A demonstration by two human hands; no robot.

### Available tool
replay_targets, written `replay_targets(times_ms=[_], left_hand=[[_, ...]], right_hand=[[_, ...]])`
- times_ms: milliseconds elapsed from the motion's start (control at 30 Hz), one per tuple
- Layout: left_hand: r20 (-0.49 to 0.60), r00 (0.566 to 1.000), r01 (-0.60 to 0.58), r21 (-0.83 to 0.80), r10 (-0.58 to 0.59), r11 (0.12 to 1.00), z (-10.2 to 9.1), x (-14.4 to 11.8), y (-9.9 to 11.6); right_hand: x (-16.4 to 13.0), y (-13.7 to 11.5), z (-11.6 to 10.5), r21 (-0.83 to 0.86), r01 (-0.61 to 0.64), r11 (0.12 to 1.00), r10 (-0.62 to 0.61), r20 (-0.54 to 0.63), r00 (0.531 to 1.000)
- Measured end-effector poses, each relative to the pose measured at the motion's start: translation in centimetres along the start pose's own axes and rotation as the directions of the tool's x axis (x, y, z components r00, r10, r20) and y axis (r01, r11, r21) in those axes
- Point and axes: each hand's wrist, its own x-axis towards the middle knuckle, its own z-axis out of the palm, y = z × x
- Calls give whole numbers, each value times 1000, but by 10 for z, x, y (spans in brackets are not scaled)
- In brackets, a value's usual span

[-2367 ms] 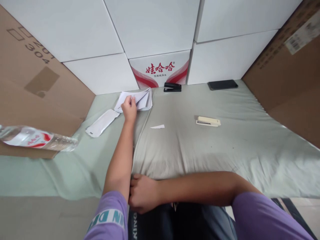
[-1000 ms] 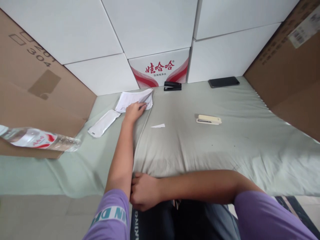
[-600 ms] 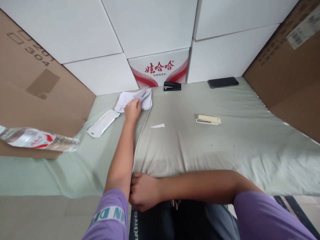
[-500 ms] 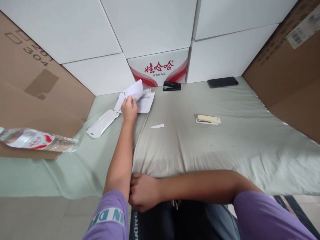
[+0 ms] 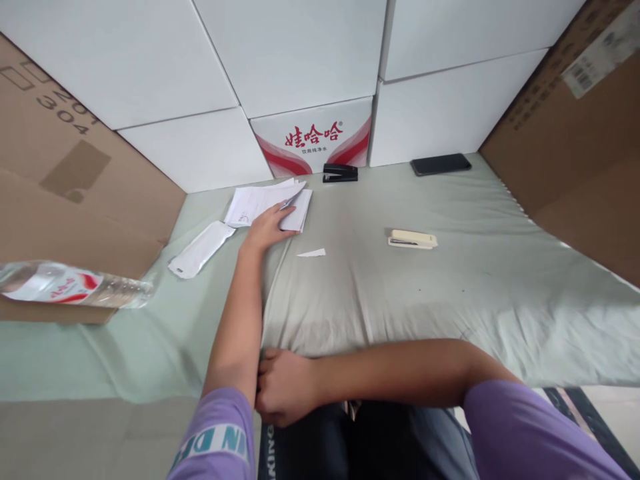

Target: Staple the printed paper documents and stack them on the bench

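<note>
The left hand (image 5: 267, 227) lies flat with fingers spread on the stack of paper sheets (image 5: 265, 201) near the bed's far edge; the right hand (image 5: 285, 387), loosely curled around nothing, rests at the near edge

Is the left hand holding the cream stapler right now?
No: the left hand lies flat on the stack of papers, while the cream stapler sits untouched on the cloth well to its right.
</note>
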Motion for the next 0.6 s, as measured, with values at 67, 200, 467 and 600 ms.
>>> replay_targets(times_ms=[67, 200, 467, 600], left_hand=[[17, 1000, -18, -9, 18, 1000, 0, 1, 0], [64, 996, -53, -23, 55, 998, -7, 1, 5], [-188, 982, 7, -85, -23, 996, 3, 4, 1], [-432, 894, -9, -284, -120, 959, -19, 6, -2]], right_hand=[[0, 0, 0, 2, 1, 1000, -1, 5, 1000], [1, -1, -1, 1, 2, 1000, -2, 26, 1000], [-1, 0, 1, -16, 23, 1000, -23, 3, 1000], [-5, 6, -3, 25, 68, 997, -66, -66, 996]])
